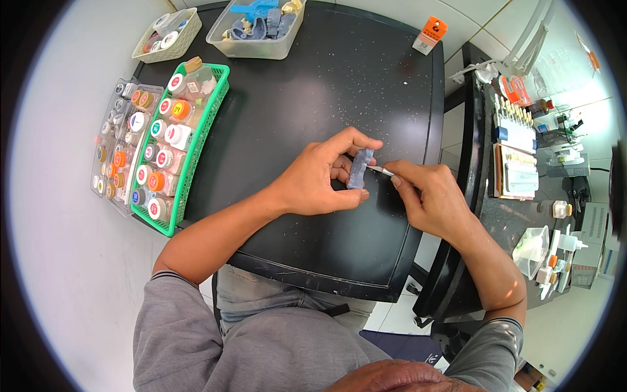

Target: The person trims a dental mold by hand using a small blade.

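My left hand [330, 176] grips a grey-blue molded piece [359, 170], which looks like a dental model, held upright between fingertips and thumb over the black table [274, 117]. My right hand [431, 199] is closed on a slim tool with a pale blade [381, 170], whose tip touches the right side of the piece. Small white specks lie on the tabletop above my hands.
A green basket of capped jars [222, 85] and a clear jar tray [110, 140] stand left. Two containers [166, 47] [251, 44] and an orange-white box [430, 36] sit behind. A cluttered side counter [496, 215] holds shade guides [516, 176] at right.
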The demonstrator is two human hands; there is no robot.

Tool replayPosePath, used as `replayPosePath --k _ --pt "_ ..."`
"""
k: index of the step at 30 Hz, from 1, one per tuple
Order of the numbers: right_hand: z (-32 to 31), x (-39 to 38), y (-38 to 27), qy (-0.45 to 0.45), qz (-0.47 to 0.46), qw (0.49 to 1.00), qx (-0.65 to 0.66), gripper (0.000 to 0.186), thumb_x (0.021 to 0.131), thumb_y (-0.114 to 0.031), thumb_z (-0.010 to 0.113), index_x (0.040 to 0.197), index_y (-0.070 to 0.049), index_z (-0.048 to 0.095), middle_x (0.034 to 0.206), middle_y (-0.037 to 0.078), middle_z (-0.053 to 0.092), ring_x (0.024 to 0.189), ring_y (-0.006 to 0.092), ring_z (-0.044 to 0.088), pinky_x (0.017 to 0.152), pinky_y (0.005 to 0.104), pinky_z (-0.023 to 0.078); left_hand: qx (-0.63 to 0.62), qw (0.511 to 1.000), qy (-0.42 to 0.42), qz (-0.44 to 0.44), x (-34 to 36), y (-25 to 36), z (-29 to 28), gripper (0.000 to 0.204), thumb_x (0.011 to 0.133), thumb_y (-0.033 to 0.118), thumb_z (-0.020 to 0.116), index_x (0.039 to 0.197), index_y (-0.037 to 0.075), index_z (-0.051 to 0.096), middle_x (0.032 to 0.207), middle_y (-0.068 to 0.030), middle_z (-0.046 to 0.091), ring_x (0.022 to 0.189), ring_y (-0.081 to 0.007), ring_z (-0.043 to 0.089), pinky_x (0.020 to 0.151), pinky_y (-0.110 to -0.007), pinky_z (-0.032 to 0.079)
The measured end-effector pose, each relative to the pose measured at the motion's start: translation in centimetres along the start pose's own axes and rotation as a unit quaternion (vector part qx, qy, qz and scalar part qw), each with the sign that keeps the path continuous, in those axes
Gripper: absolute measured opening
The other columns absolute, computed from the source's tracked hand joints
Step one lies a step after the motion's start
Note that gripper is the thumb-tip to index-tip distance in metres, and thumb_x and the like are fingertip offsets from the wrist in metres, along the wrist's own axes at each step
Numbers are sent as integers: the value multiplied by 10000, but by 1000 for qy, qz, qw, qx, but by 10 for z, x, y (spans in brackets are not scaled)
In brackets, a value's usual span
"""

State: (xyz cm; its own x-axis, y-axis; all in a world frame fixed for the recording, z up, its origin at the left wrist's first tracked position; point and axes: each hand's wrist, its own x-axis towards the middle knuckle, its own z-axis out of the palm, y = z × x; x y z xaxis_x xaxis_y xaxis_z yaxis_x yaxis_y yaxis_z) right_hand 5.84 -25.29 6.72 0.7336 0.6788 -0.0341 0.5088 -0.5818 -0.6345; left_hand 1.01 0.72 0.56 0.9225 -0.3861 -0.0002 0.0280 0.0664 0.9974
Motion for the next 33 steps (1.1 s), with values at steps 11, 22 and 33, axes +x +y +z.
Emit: replayPosePath --k 11,22,33 --pt "1 0 -2 -9 13 1000 7 191 1036 -39 719 1218 -20 774 752 227 715 668 439 726 637 482 549 5 1000 -5 7 0 -3 -1 751 922 -20 843 1609 38 544 1397 -177 675 1069 -156 756 979 -327 636" --pt "5 -2 -2 1 24 1000 0 228 1032 -28 724 1253 -19 777 842 243 761 744 446 763 681 487 580 24 1000 -4 14 0 -3 0 756 917 -19 850 1609 40 551 1386 -176 685 1043 -119 744 954 -306 639" --pt "3 0 -1 14 4 1000 -21 215 1039 -44 719 1249 -39 764 825 219 748 739 450 743 678 500 566 3 1000 19 5 1 1 2 754 913 13 874 1589 29 541 1373 -192 658 1075 -151 754 987 -321 645"
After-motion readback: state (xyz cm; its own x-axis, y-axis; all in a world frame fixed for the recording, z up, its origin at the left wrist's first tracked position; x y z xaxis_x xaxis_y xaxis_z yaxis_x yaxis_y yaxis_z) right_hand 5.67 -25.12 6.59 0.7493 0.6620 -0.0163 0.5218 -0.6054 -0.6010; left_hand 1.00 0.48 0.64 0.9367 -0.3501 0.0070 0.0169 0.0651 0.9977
